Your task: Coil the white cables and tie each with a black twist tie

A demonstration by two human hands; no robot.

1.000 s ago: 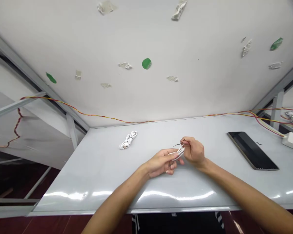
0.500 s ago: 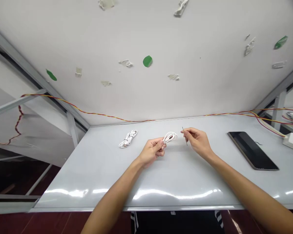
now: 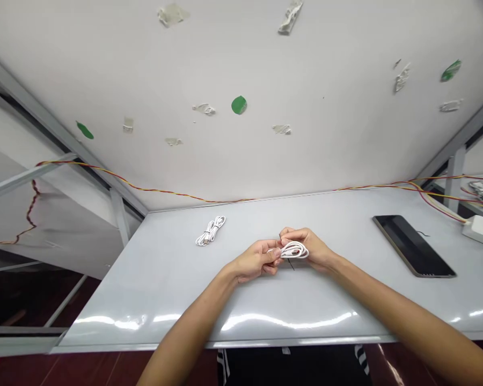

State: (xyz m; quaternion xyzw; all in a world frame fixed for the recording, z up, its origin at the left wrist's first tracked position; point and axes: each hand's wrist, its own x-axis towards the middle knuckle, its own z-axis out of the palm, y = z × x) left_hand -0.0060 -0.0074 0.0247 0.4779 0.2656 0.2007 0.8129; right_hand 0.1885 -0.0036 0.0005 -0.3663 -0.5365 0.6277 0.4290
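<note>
Over the middle of the grey table, my left hand (image 3: 258, 261) pinches a coiled white cable (image 3: 297, 250) at its left end. My right hand (image 3: 309, 248) is closed just behind and to the right of the coil, its fingertips near those of my left hand. A thin black tie (image 3: 291, 264) shows below the coil; its upper part is hidden by the cable and fingers. Farther left on the table lies a second white cable bundle (image 3: 211, 231), bound with a black tie.
A black phone-like device (image 3: 414, 245) lies at the right with a short black tie beside it. Beyond it sits a white power strip (image 3: 482, 231). Red and yellow wires (image 3: 177, 191) run along the white back wall. Metal frame bars stand at both sides.
My right hand has moved left with the black tie, up to the coil. The coil has shifted slightly right and down, and my hands are now together.
</note>
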